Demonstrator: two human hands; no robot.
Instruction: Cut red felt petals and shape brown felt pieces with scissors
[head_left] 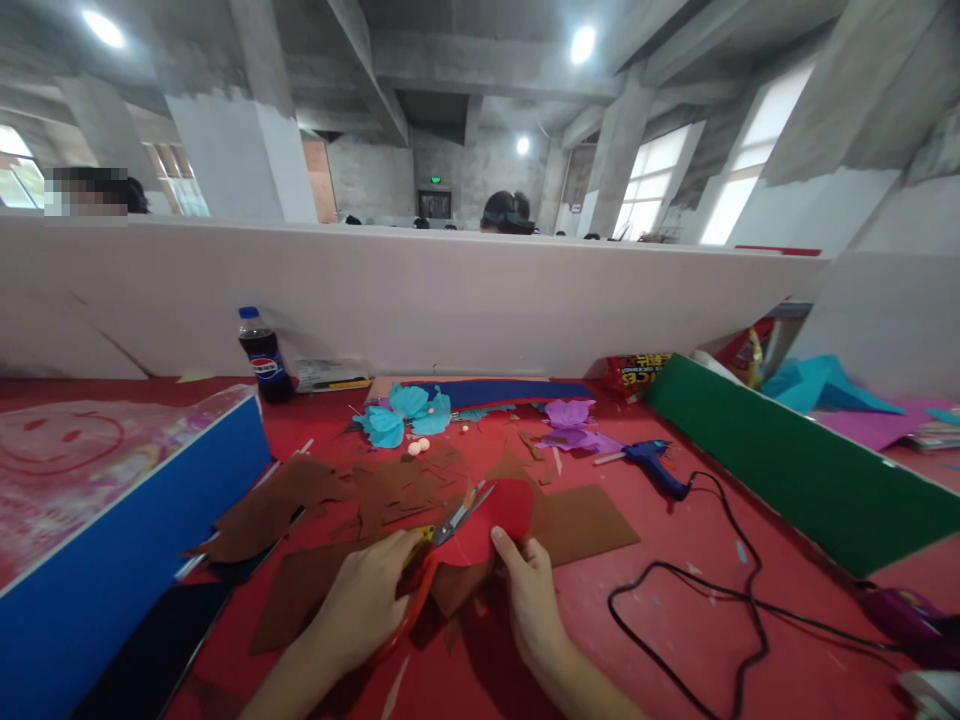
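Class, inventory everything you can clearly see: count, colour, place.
sheet: 1, red, centre
scissors: 1, silver and yellow, over sheet
pieces: many, brown, centre
petals: several, turquoise and purple, rear
balls: several, cream, beside petals
glue gun: 1, blue, right
cable: uncounted, black, right
bottle: 1, dark, rear left
packets: 2, red, rear right
boards: 2, blue left, green right
partition: 1, white, rear
table: 1, red, foreground
heads: several, dark, beyond partition
left hand: 1, bare, holding scissors
right hand: 1, bare, holding sheet

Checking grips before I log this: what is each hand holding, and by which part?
Left hand: scissors, by the handles. Right hand: red piece, by its near right edge, under the thumb.
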